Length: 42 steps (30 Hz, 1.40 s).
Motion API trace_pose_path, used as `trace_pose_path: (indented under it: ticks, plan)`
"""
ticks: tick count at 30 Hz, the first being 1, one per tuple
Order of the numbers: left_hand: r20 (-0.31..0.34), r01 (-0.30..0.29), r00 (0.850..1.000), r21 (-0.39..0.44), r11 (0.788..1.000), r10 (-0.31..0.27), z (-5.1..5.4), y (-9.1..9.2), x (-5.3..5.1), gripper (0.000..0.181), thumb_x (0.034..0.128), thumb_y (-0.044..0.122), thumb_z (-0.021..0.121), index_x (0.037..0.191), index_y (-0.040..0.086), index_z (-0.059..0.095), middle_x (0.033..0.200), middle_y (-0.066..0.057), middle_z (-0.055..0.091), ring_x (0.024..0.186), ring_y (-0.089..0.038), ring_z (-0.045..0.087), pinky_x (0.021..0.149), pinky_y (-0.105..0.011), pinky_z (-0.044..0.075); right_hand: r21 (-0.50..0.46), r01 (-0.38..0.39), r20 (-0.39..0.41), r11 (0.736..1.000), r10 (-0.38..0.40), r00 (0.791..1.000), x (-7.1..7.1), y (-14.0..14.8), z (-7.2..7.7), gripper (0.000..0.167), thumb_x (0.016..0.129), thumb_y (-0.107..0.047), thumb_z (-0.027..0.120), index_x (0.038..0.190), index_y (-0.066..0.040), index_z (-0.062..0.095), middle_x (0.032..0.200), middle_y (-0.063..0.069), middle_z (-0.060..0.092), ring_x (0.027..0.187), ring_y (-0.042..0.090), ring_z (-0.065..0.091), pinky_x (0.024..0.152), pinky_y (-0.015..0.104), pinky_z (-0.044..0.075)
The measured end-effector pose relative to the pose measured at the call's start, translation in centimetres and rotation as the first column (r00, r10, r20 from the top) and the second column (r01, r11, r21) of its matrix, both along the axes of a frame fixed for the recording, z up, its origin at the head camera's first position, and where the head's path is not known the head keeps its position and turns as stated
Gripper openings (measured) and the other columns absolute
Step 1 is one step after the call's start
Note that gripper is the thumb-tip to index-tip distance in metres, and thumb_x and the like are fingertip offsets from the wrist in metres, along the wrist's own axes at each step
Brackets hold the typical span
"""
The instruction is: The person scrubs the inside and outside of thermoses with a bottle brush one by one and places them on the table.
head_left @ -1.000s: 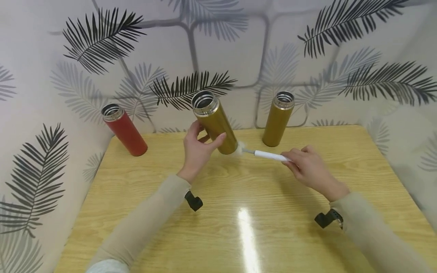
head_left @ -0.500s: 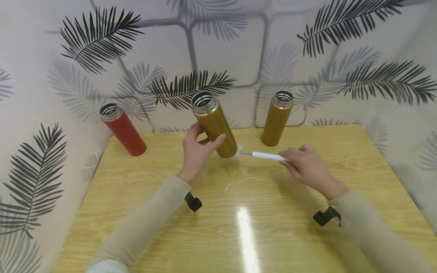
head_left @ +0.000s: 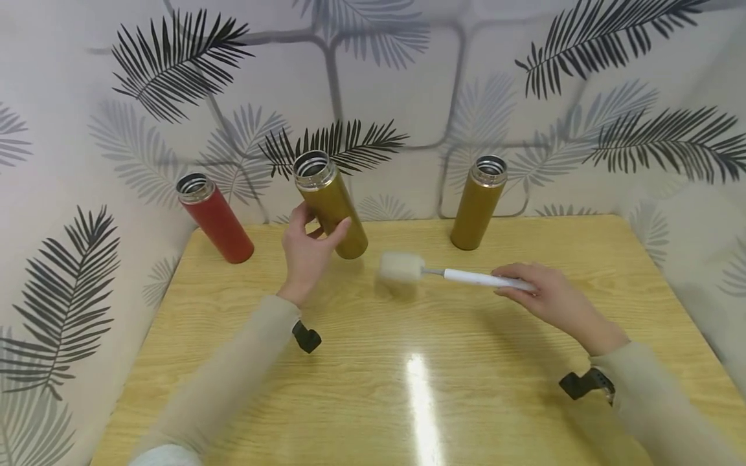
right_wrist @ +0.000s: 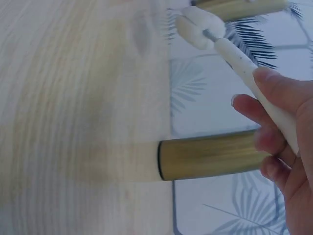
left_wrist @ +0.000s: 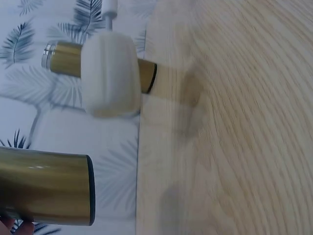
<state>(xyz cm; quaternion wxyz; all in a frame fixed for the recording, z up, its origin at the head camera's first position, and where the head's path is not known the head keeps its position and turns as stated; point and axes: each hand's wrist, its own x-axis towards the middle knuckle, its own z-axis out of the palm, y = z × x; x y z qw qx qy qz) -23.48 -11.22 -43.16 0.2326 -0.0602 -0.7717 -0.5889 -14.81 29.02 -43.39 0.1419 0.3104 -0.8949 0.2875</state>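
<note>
The brush head (head_left: 402, 266) has come away from the base of the held gold bottle (head_left: 337, 202), where it was seen half a second ago. This bottle has also moved closer to the red bottle (head_left: 217, 221), the landmark; it is raised, mouth upward, to the right of it. The person's left hand (head_left: 309, 252) has thumb and fingers curled round the bottle. The right hand (head_left: 550, 296), farther right of the red bottle, grips the white handle (head_left: 466, 277). Probably the brushing at the base is paused or finished.
</note>
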Motion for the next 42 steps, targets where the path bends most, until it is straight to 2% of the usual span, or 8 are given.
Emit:
trace_pose_path:
  ticks: [2,7,12,15,21,30,35,42]
  plan:
    - [0.02,-0.026,0.999,-0.027,0.999,0.026,-0.2,-1.2,-0.2,0.062,0.0868,0.028,0.086,0.138,0.003,0.06,0.128,-0.012,0.065,0.115,-0.024,0.063,0.093,-0.045,0.058,-0.069,0.042,0.095,0.997,-0.036,0.995,0.4,0.4,0.6,0.036,0.083,0.001,0.084,0.114,-0.013,0.074,0.086,-0.006,0.074,0.065,0.003,0.056,0.058,0.022,0.045]
    - [0.051,-0.094,0.994,-0.061,0.994,0.098,-1.1,-4.2,-1.1,0.065,0.0875,0.029,0.086,0.141,0.004,0.059,0.133,-0.013,0.063,0.119,-0.027,0.061,0.095,-0.048,0.055,-0.279,0.117,0.289,0.953,-0.032,0.957,1.2,1.1,2.0,0.029,0.089,0.006,0.078,0.115,-0.005,0.073,0.084,-0.002,0.076,0.069,0.007,0.072,0.061,0.019,0.055]
    - [0.082,-0.177,0.979,-0.119,0.977,0.187,-2.1,-6.7,-2.3,0.066,0.0872,0.033,0.086,0.142,0.006,0.059,0.136,-0.012,0.063,0.124,-0.027,0.06,0.098,-0.045,0.055,-0.35,0.227,0.412,0.909,-0.069,0.909,1.8,1.5,2.9,0.02,0.094,0.0,0.075,0.114,-0.004,0.074,0.092,0.002,0.08,0.082,0.011,0.076,0.072,0.02,0.058]
    - [0.115,-0.213,0.967,-0.136,0.968,0.229,-2.7,-7.9,-3.0,0.068,0.088,0.035,0.086,0.144,0.008,0.058,0.14,-0.011,0.062,0.127,-0.026,0.058,0.1,-0.044,0.053,-0.363,0.228,0.423,0.904,-0.058,0.904,1.9,1.4,3.1,0.019,0.096,-0.001,0.073,0.114,-0.003,0.073,0.096,0.001,0.08,0.086,0.01,0.076,0.075,0.019,0.058]
    - [0.185,-0.257,0.944,-0.111,0.96,0.274,-3.8,-9.4,-3.8,0.07,0.0889,0.035,0.085,0.147,0.009,0.055,0.145,-0.009,0.059,0.132,-0.025,0.056,0.106,-0.042,0.05,-0.449,0.131,0.414,0.884,0.076,0.907,1.7,1.0,3.2,0.02,0.101,0.002,0.064,0.121,0.001,0.067,0.105,0.005,0.079,0.096,0.014,0.077,0.085,0.024,0.06]
    - [0.189,-0.234,0.95,-0.099,0.967,0.249,-4.7,-9.7,-3.7,0.076,0.0912,0.033,0.083,0.153,0.007,0.047,0.148,-0.013,0.054,0.137,-0.026,0.052,0.111,-0.042,0.048,-0.623,0.083,0.392,0.778,0.219,0.893,1.6,1.0,2.8,0.019,0.097,0.014,0.061,0.116,0.011,0.061,0.114,0.004,0.076,0.096,0.019,0.078,0.085,0.033,0.061]
    - [0.209,-0.185,0.954,-0.153,0.971,0.214,-4.9,-9.1,-2.7,0.092,0.0935,0.03,0.081,0.161,-0.002,0.028,0.156,-0.023,0.041,0.146,-0.033,0.043,0.118,-0.044,0.04,-0.653,0.083,0.383,0.753,0.234,0.893,1.6,1.1,2.8,0.018,0.097,0.016,0.06,0.114,0.012,0.06,0.112,0.007,0.075,0.094,0.019,0.078,0.084,0.033,0.061]
    - [0.246,-0.172,0.941,-0.25,0.953,0.234,-5.0,-7.7,-0.4,0.098,0.0961,0.035,0.075,0.164,-0.003,0.015,0.166,-0.024,0.024,0.155,-0.035,0.025,0.127,-0.046,0.023,-0.638,0.116,0.389,0.761,0.188,0.902,2.0,1.7,3.2,0.018,0.098,0.014,0.06,0.115,0.01,0.06,0.112,0.004,0.076,0.095,0.016,0.077,0.086,0.029,0.06]
